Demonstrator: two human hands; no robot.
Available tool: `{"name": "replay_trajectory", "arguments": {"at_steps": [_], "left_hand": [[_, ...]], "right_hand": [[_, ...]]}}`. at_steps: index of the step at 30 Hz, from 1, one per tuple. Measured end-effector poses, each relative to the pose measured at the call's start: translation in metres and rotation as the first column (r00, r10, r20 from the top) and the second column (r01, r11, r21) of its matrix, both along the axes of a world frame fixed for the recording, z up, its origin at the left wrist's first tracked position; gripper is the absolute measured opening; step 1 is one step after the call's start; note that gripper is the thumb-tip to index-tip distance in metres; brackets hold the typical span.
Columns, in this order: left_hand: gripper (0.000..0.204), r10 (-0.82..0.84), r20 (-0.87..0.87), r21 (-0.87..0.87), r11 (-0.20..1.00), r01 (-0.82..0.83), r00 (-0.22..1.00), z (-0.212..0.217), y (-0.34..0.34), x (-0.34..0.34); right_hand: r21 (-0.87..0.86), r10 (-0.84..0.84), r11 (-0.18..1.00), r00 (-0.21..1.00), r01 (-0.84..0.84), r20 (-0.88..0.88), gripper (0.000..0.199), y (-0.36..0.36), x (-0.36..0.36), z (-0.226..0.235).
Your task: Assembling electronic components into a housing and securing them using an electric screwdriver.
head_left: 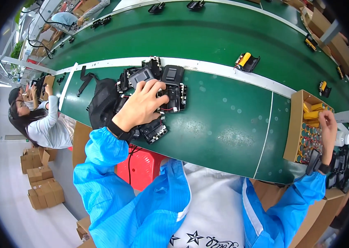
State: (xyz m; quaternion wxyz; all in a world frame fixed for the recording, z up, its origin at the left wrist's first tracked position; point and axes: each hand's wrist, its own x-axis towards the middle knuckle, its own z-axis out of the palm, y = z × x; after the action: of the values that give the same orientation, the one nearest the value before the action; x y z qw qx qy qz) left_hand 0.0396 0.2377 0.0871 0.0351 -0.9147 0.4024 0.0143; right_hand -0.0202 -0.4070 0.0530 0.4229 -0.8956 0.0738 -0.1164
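Observation:
My left hand (141, 105) is over a pile of black plastic housings, its fingers bent and its thumb curled at the edge of an open housing (176, 99) with metal contacts. Two closed black casings, one (172, 75) beyond the fingertips and one (140, 76) left of it, lie on the pile. To the far right, my right hand (328, 128) reaches into a cardboard box (292, 136). Its fingertips are closed on a yellow cylindrical battery pack (314, 114). Below that pack, several upright cylinders with greenish ends (308, 142) fill the box.
A black mesh bag (103, 101) lies left of the pile. Beyond a white rail (224, 71), a green belt carries black assemblies, one with a yellow pack (246, 62). A red stool (139, 167) stands under the table edge. Another person (44, 120) sits at left.

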Motion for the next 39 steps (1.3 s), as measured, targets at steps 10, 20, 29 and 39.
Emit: {"name": "replay_trajectory", "arguments": {"at_steps": [10, 20, 29, 39], "left_hand": [[0.021, -0.112, 0.119, -0.202, 0.970, 0.135, 0.986, 0.024, -0.029, 0.004], [0.010, -0.667, 0.182, -0.082, 0.722, 0.687, 0.722, -0.015, -0.170, -0.005], [0.039, -0.448, 0.051, -0.136, 0.882, 0.450, 0.893, -0.005, -0.191, -0.035], [0.055, 0.176, -0.268, -0.357, 0.895, -0.267, 0.947, -0.078, -0.229, -0.080]], "right_hand": [[0.583, -0.009, 0.748, 0.873, -0.317, 0.487, 0.010, 0.116, -0.070, 0.074], [0.929, 0.061, 0.366, 0.995, 0.050, -0.077, 0.014, 0.248, -0.085, -0.019], [0.903, 0.066, 0.396, 0.976, 0.165, -0.208, 0.015, 0.251, -0.095, -0.042], [0.825, 0.029, 0.549, 0.983, 0.134, -0.179, 0.013, 0.264, -0.090, -0.039]]}}
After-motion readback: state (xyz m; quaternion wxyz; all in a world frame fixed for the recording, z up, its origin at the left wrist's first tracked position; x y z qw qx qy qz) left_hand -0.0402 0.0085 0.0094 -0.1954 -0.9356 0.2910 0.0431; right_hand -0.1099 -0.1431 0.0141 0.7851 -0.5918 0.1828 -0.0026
